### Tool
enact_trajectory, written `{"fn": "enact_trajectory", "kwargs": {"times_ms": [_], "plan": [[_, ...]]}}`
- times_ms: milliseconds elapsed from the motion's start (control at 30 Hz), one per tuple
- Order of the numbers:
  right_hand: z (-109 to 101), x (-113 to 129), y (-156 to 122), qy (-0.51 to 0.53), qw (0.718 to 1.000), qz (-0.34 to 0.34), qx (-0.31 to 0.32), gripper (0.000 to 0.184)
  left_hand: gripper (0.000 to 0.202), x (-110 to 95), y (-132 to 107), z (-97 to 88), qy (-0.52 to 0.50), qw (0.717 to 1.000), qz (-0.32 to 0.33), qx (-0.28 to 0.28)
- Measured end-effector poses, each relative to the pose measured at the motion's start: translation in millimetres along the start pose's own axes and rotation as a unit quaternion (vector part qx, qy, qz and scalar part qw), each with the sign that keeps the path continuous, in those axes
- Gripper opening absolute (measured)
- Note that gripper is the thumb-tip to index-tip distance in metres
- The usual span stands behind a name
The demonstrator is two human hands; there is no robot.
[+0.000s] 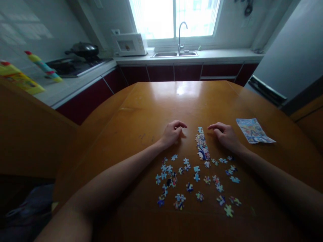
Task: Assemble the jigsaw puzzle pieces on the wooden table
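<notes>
A narrow strip of joined jigsaw puzzle pieces (202,144) lies on the wooden table, with a light blue piece at its far end. To its left rests my left hand (173,133), index finger stretched out and thumb apart below it; I see nothing in it. On the other side, my right hand (225,135) points its index finger toward the strip's far end without touching it, the fingers loosely bent and holding nothing visible. Nearer to me, many loose puzzle pieces (196,177) are scattered between my forearms, some overlapping in a cluster at the left.
A creased picture sheet (254,131) lies right of my right hand on the table (151,114). Beyond stand a counter with a sink (165,54), a microwave (130,44) and a stove with a wok (84,49). Bottles (44,67) stand at the left; a fridge is at right.
</notes>
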State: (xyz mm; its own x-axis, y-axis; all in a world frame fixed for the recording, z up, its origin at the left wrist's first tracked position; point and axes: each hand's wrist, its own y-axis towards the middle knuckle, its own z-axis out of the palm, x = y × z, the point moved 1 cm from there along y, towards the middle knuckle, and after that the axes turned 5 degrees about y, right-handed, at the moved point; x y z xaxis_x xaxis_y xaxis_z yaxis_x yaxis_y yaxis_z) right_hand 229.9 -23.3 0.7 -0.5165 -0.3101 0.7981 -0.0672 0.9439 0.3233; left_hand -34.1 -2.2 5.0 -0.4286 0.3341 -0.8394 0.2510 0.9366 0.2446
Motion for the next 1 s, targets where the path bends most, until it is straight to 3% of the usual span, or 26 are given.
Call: {"fn": "enact_trajectory", "kwargs": {"times_ms": [233,433,600,700,1000], "plan": [[-17,15,3,0.021,0.999,0.047,0.012,0.028,0.028,3,1,1.0,-0.024,0.999,-0.02,-0.007],[-46,65,-12,-0.032,0.999,0.022,0.032,0.029,0.028,5,2,2.6,-0.043,0.999,-0.017,-0.014],[-55,95,-35,-0.054,0.998,-0.017,0.039,0.025,0.029,4,1,3.2,-0.047,0.999,-0.021,-0.016],[-55,96,-44,-0.072,0.996,-0.032,0.041,0.022,0.029,2,1,2.8,-0.047,0.999,-0.023,-0.013],[-51,65,-53,-0.1,0.992,-0.029,0.073,0.024,0.028,2,1,2.6,-0.04,0.999,-0.014,-0.012]]}}
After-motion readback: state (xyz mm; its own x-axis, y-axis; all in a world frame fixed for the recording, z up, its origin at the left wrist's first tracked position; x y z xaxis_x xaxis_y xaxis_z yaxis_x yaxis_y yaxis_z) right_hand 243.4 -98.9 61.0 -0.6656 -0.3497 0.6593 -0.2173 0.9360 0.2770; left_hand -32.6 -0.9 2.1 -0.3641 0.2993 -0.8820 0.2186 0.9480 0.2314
